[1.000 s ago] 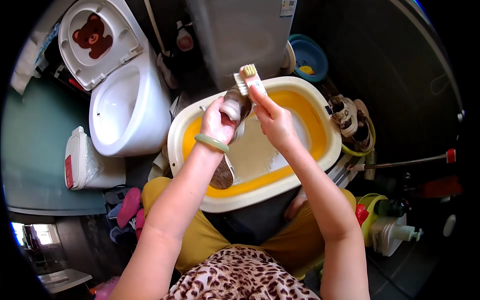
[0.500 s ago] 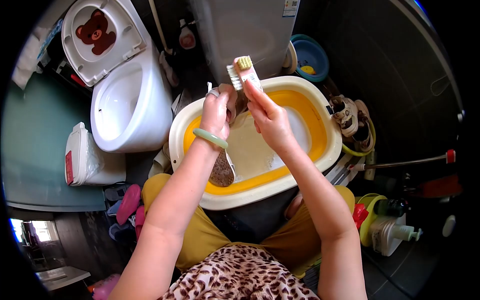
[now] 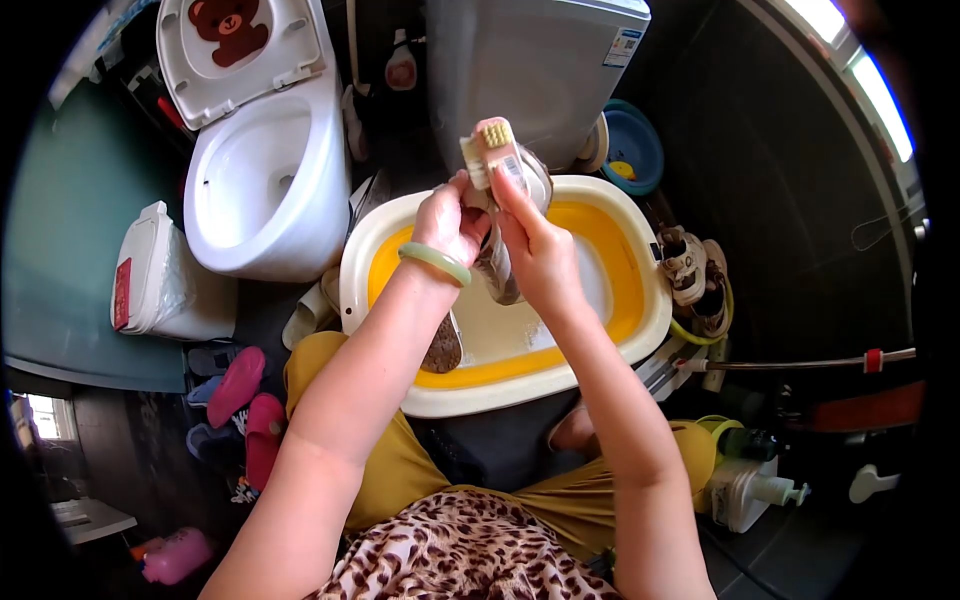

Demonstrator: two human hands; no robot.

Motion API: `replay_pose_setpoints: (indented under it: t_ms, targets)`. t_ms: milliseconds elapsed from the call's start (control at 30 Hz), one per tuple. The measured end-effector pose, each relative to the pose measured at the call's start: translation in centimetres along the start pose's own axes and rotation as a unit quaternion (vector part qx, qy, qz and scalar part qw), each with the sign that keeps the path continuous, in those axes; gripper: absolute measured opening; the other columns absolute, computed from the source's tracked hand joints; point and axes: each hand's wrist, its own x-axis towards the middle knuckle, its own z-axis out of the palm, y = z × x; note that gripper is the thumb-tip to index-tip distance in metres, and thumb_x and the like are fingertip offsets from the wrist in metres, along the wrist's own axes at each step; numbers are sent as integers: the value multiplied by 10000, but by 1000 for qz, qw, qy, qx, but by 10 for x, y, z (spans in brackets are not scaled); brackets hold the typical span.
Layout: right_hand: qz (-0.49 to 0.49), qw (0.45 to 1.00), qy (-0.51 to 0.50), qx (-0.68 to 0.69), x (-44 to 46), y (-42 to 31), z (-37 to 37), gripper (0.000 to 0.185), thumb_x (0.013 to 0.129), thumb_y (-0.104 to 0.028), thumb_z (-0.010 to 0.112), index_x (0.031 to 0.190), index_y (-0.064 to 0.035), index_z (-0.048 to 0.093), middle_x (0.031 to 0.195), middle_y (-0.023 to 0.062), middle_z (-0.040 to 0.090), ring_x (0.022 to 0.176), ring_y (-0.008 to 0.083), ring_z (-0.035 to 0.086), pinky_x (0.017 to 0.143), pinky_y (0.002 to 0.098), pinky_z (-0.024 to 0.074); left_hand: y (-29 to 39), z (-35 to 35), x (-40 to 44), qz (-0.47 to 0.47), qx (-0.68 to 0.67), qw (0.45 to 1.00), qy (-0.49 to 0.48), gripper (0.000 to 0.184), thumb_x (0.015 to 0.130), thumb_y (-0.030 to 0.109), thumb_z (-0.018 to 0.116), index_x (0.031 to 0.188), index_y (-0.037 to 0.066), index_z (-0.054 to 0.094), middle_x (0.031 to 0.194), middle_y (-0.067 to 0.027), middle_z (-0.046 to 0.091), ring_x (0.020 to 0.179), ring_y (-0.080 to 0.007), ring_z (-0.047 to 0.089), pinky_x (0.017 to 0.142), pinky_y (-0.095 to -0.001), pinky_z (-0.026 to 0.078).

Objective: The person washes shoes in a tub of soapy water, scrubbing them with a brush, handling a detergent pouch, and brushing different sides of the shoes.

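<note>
Above the far side of a white and yellow basin (image 3: pixel 655 300), my left hand (image 3: pixel 452 222) is closed round a shoe (image 3: pixel 497 268). The shoe is partly hidden behind my right hand and the brush. My right hand (image 3: pixel 540 250) grips a pink brush (image 3: pixel 492 152), its thumb along the back. Yellowish bristles face up and white ones point left. Cloudy water (image 3: pixel 490 325) lies in the basin. A second shoe (image 3: pixel 443 350), with a brown sole, rests at the basin's left inner side.
A toilet (image 3: pixel 250 190) and a white bin (image 3: pixel 160 270) stand left. A grey appliance (image 3: pixel 530 80) stands behind the basin, a blue tub (image 3: pixel 635 150) beyond. More shoes (image 3: pixel 690 275) sit right; slippers (image 3: pixel 237 385) lie lower left. A pump bottle (image 3: pixel 745 495) is lower right.
The view has shifted. The shoe in my left hand has been turned and now extends behind the brush and right hand. The brush remains in my right hand.
</note>
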Motion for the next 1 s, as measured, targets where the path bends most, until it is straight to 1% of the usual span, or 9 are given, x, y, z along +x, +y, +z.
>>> replay_pose_setpoints:
  t_ms: [200,233,367,433,533,600,800,933,1000]
  targets:
    - [-62,998,17,22,-101,47,20,422,820,-18,560,1230,-106,518,987,193,621,836,280,650,693,328,497,0,-12,10,34,-8,998,-50,121,880,198,524,919,84,514,859,-51,557,745,-156,551,663,-287,488]
    - [-1,998,-21,56,-101,40,13,418,829,39,515,1238,-45,499,1085,181,599,1046,224,571,855,291,424,-2,-5,4,40,-8,999,-26,112,890,187,509,893,78,534,856,-47,575,770,-157,564,696,-298,494]
    - [-16,998,-19,66,-23,6,2,397,843,11,527,1234,-50,504,1038,156,625,969,200,604,787,269,457,-2,-5,-5,-14,1,998,-57,165,903,173,451,931,48,556,886,-66,593,816,-173,579,768,-325,495]
    - [-7,996,-48,71,7,-10,7,413,834,-52,553,1240,-114,512,757,213,595,636,232,635,568,302,472,-3,-2,-7,-20,32,999,-31,229,906,177,430,1010,13,553,952,-109,600,905,-209,587,829,-352,484]
    - [-55,997,25,55,-39,13,15,411,838,-38,545,1243,-96,506,839,220,616,712,247,649,624,299,485,-4,-14,0,-30,-56,996,-62,246,916,191,416,1025,14,548,960,-116,598,897,-223,590,834,-354,480]
    - [-57,996,51,38,-87,31,25,417,847,-16,534,1258,-60,480,1029,193,618,848,250,648,725,288,486,-8,-7,-6,-37,-24,998,35,163,908,200,460,854,64,532,805,-78,562,778,-211,575,770,-364,485]
    - [17,998,0,-53,-24,5,6,370,873,-161,522,1242,-178,505,662,240,547,574,351,587,507,401,441,-17,-6,-10,-30,-13,999,-17,224,924,201,405,1008,50,549,976,-99,571,869,-193,553,831,-346,470]
    - [-82,994,71,-25,-47,32,23,426,867,-43,505,1287,-90,453,1071,222,589,964,274,612,763,331,482,-13,0,-10,-66,-100,993,24,183,873,211,480,952,65,555,933,-92,595,833,-218,576,793,-366,499]
    - [-1,994,20,110,-102,70,32,412,891,15,424,1302,14,397,1264,167,493,1146,251,496,948,326,379,-51,-39,63,-70,-103,991,-42,189,868,245,487,920,71,541,874,-86,587,752,-207,589,711,-362,520]
